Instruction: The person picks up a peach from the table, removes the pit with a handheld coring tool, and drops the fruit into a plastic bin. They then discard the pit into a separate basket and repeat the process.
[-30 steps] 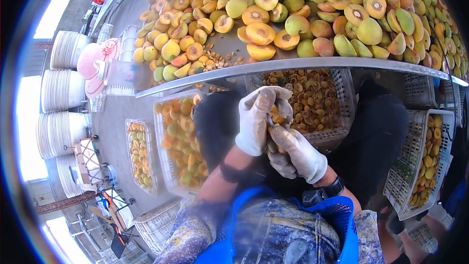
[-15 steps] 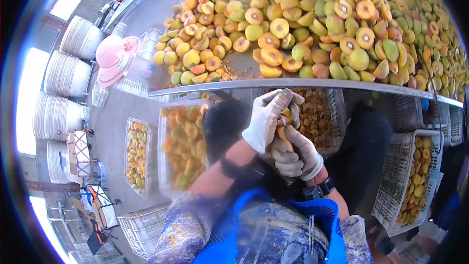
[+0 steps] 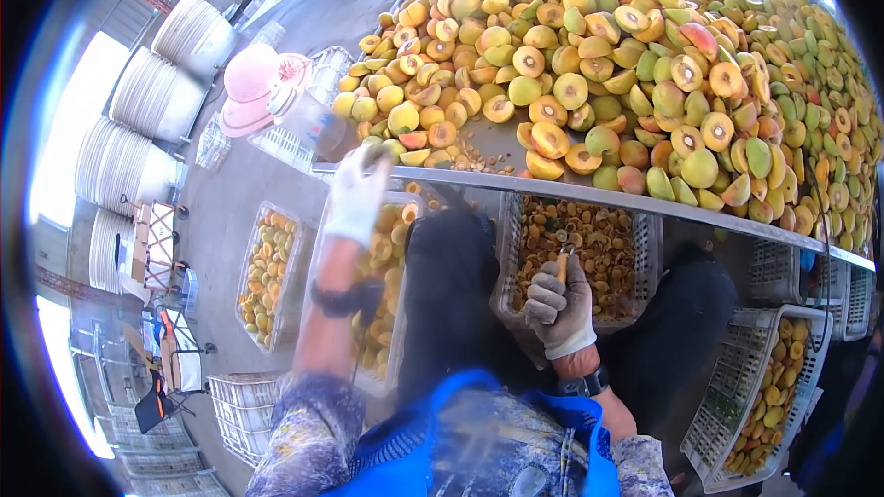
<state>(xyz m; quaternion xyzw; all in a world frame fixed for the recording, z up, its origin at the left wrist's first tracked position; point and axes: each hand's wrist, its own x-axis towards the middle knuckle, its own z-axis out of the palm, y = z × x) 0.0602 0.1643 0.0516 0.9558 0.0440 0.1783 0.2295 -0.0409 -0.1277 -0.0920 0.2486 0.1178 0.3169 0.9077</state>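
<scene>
One slim hand tool (image 3: 563,265) with an orange-brown handle stands in the gloved right hand (image 3: 560,308), whose fingers are wrapped around it; its metal end points up, above the scrap crate in view. The gloved left hand (image 3: 362,186) is at the left part of the table's near edge, beside the halved peaches (image 3: 550,140). It is blurred, and I cannot tell whether it grips anything or touches the fruit.

The halves are heaped too thickly to count, many cut face up. Between the heap and the metal table edge (image 3: 589,190) lies one small bare patch of tabletop (image 3: 505,133), with small loose bits scattered to its left. The heap comes close to the edge farther right.

Four crates with contents show clearly. The scrap crate (image 3: 648,262), between the knees, holds small brownish-orange pieces. One peach crate (image 3: 376,385) is just beside the left leg, a second, narrower crate (image 3: 296,287) lies left of it, and a tilted crate (image 3: 727,405) stands beyond the right leg.

Open concrete floor (image 3: 216,221) stretches from the left crates toward four stacks of white tubs (image 3: 120,164). One pink hat (image 3: 253,74) sits beyond the table's left end.
</scene>
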